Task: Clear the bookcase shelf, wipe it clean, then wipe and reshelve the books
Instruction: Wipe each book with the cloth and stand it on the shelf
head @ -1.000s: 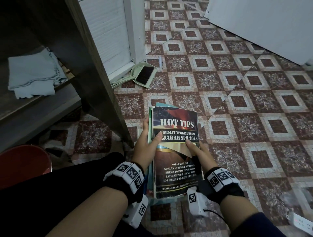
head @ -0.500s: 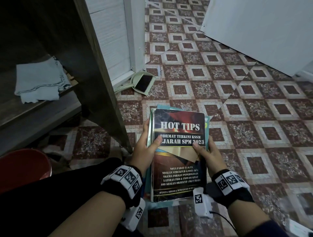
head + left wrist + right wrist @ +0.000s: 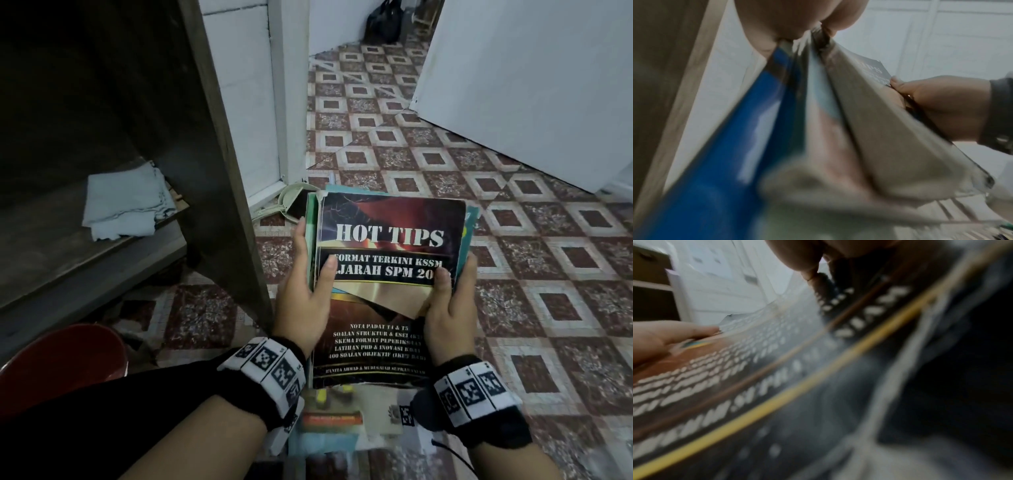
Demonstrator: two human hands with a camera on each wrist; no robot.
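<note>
Both hands clamp a stack of books (image 3: 390, 240) held above the tiled floor (image 3: 513, 274) beside the bookcase (image 3: 219, 171), the left hand (image 3: 301, 294) and right hand (image 3: 448, 301) each with thumb pressed on the top cover, while a cloth (image 3: 123, 202) lies on the shelf (image 3: 68, 260)

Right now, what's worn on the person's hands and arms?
Both hands bare. Left hand: black wrist strap carrying white blocks printed with black square markers, forearm bare. Right hand: matching marker band on a black cuff, a thin black cable trailing from it, dark sleeve edge further up.
</note>
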